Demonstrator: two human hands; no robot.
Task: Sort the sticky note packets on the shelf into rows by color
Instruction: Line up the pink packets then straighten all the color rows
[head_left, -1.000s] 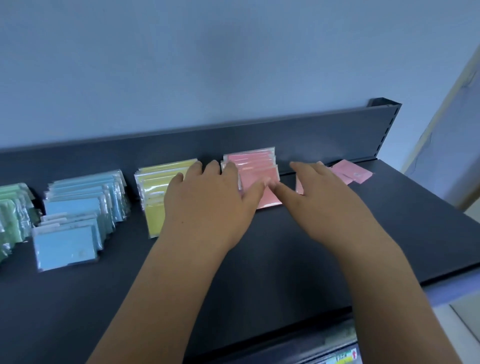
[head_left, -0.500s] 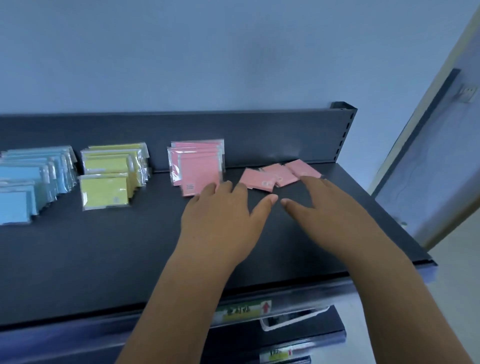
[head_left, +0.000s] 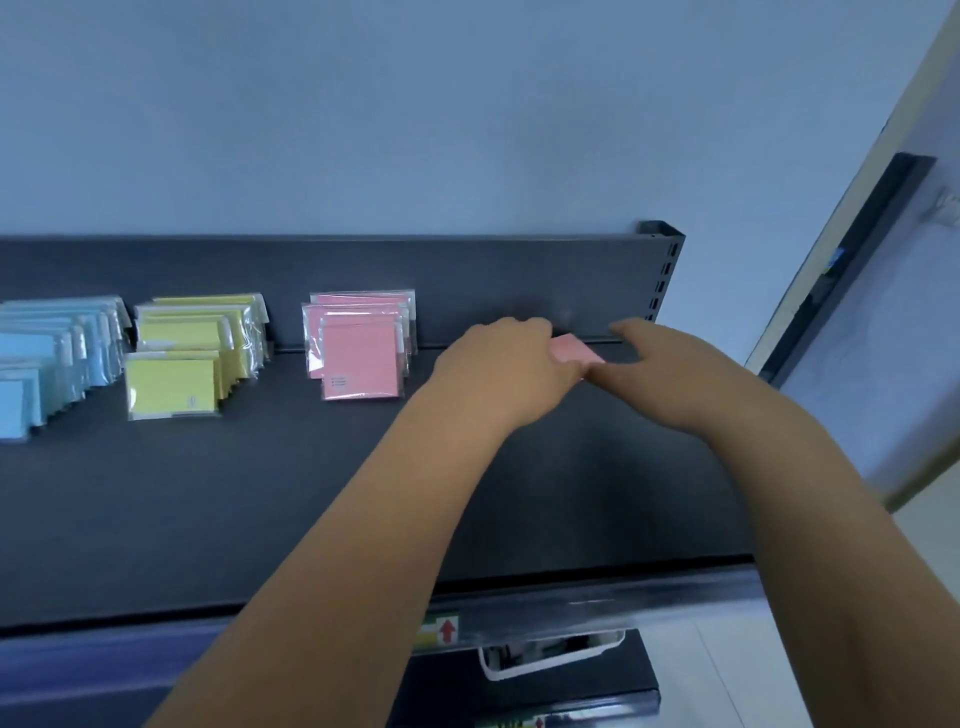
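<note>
A loose pink packet (head_left: 574, 352) lies on the shelf (head_left: 260, 493) between both hands. The left hand (head_left: 498, 369) curls its fingers over the packet's left end; I cannot tell whether they pinch it. The right hand (head_left: 670, 374) has its fingers fairly straight and apart, thumb touching the packet. Left of the left fingers stand the pink row (head_left: 361, 348), yellow row (head_left: 192, 353) and blue row (head_left: 52, 358).

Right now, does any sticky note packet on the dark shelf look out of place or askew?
Yes. A loose pink plastic-wrapped packet sits angled between the left hand and right hand, to the right of the stacked pink row and apart from it.
</note>
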